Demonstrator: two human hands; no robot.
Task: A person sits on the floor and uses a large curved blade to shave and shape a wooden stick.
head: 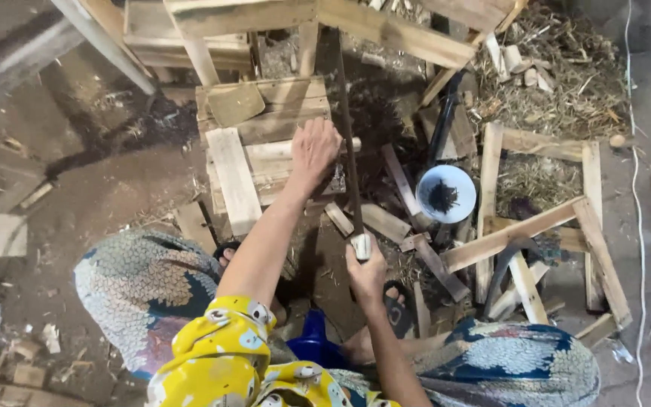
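The blade (pixel 348 143) runs almost straight away from the person — long, thin, dark, its pale handle end nearest the body. The right hand (pixel 365 270) clenches that handle, fingers wrapped round it. The left hand (pixel 314 147) presses flat on a wood piece (pixel 273 162) atop the pallet stack (pixel 265 113), just beside the blade — fingers curled over it.

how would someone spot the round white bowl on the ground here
Start at the open wooden frame lying on the right. Just off its left rail sits the bowl, right of the long blade gripped by the right hand. It is the only round, white thing among straight planks, with a dark clump inside.
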